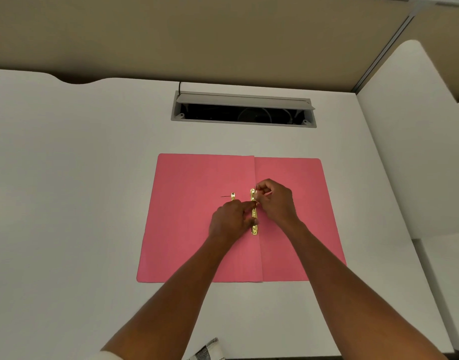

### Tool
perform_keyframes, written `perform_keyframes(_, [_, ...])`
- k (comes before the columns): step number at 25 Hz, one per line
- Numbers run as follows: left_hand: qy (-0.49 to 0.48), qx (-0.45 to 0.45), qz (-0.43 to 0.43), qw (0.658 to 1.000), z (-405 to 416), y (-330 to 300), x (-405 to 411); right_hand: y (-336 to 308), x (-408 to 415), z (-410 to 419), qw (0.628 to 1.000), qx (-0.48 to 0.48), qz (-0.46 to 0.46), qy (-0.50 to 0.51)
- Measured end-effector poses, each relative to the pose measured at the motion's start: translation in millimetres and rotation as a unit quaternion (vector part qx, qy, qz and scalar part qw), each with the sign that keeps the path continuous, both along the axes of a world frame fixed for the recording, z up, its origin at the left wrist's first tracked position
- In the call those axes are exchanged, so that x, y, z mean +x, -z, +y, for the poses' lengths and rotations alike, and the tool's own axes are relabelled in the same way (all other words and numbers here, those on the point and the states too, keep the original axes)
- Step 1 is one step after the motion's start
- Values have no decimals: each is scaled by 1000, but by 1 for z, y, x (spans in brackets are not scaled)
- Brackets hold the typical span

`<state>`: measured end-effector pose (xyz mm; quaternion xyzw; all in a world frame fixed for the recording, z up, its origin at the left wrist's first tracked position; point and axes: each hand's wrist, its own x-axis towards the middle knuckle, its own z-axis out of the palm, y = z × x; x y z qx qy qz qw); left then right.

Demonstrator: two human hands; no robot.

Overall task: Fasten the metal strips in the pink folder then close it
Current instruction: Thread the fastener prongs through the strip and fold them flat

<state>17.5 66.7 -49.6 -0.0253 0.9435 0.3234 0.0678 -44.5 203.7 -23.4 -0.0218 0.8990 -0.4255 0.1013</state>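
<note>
The pink folder [187, 229] lies open and flat on the white desk. A gold metal strip [254, 219] runs along its centre fold. Part of a second gold strip [233, 196] shows just left of it, mostly hidden under my left hand. My left hand [229, 219] rests on the folder, with its fingertips pressing the strip near the fold. My right hand [274, 201] pinches a thin prong at the top end of the centre strip.
The white desk [80, 190] surrounds the folder. An open grey cable hatch [244, 110] sits behind it. A white side panel [410, 141] rises at the right. A patterned cloth [207, 350] shows at the desk's near edge.
</note>
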Motion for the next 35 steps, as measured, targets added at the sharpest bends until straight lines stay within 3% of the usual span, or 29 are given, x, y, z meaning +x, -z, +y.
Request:
perform_keyframes(5, [0, 1, 11, 1000, 0, -1, 1, -6, -26, -6, 994, 46, 22, -92])
perform_keyframes(10, [-4, 12, 3, 1000, -1, 0, 2, -7, -47, -1, 995, 24, -19, -97])
perform_keyframes(24, [-7, 17, 2, 1000, -1, 3, 1, 7, -56, -2, 992, 50, -6, -116])
perform_keyframes(35, [-3, 10, -3, 1000, -1, 4, -1, 15, -44, 9, 995, 60, 30, -74])
